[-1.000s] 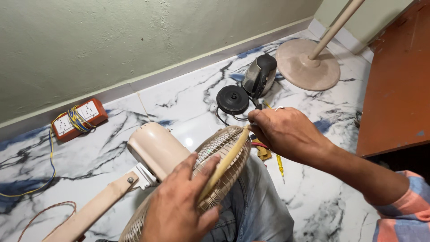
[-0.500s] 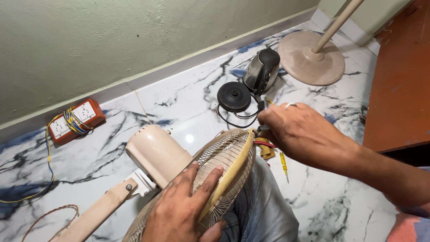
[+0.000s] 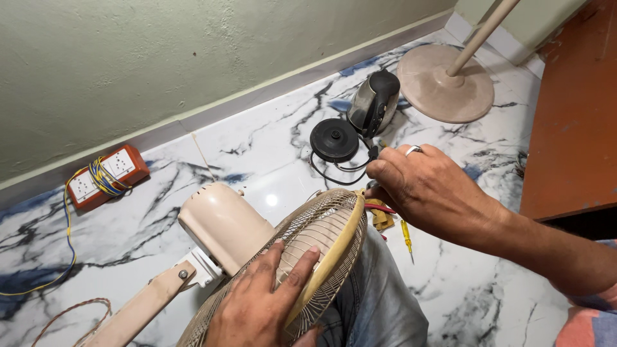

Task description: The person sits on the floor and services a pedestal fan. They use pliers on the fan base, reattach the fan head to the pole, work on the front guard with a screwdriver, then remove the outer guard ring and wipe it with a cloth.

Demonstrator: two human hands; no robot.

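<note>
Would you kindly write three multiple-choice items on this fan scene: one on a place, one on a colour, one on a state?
1. Where does the left hand rest?
A. on the fan grille
B. on the kettle
C. on the socket box

2. What colour is that socket box's casing?
A. green
B. orange-red
C. black

3. How does the kettle stand?
A. on its base
B. off its base, beside it
C. on the fan stand's round foot

Answers: 1 A, fingers spread on the wire mesh; 2 B, orange-red sides show; 3 B, the black round base lies bare beside it.
</note>
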